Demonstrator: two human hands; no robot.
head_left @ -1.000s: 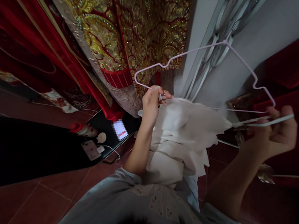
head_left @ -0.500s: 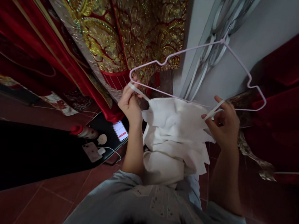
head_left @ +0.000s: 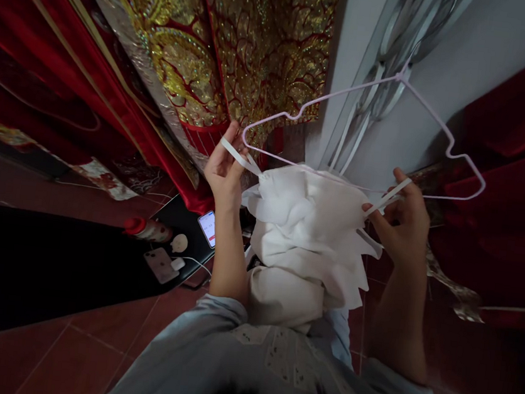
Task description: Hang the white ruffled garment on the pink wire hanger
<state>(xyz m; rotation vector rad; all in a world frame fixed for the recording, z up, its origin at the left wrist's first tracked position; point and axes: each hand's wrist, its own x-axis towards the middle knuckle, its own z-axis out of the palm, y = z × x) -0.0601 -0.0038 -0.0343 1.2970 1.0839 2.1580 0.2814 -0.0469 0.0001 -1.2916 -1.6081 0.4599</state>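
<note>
A white garment (head_left: 302,217) with thin straps and layered ruffles hangs in front of my body, its top edge at the lower bar of a pale pink hanger (head_left: 351,88). My left hand (head_left: 225,164) holds the left strap (head_left: 238,156), which loops over its fingers just left of the hanger's end. On the other side, my right hand (head_left: 402,216) has its fingers hooked in the right strap (head_left: 388,197), stretching it below the hanger's lower bar. The hanger's hook reaches up to a metal grille (head_left: 377,102).
Gold-sequinned red garments (head_left: 260,51) hang at the upper left, with dark red cloth (head_left: 519,150) at the right. A black bench (head_left: 69,270) on the left carries a red-lidded bottle (head_left: 145,230), a pink phone (head_left: 160,265), a white charger (head_left: 178,264) and a lit phone (head_left: 208,227).
My left hand has moved a little left, away from the hanger's end, with the strap still looped on it. The hanger and my right hand appear slightly farther right.
</note>
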